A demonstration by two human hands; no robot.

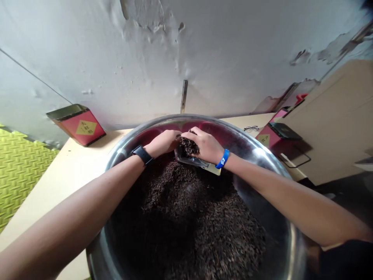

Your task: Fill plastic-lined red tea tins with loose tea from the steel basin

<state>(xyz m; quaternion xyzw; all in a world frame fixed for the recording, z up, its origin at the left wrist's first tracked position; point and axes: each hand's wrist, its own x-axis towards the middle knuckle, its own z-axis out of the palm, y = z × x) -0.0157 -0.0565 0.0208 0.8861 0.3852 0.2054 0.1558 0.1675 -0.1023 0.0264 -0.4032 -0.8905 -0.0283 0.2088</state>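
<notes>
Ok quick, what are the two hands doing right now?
Left hand: closed, seemingly gripping the edge of the silver container.
Right hand: curled shut over a clump of tea leaves on that container.

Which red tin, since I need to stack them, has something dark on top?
The red tin right of the bowl; the left tin's gold top is bare.

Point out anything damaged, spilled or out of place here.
The wall paint is peeling and flaking at top centre and far right. The tea leaves all lie inside the metal basin; none show on the table. Nothing else stands out.
</notes>
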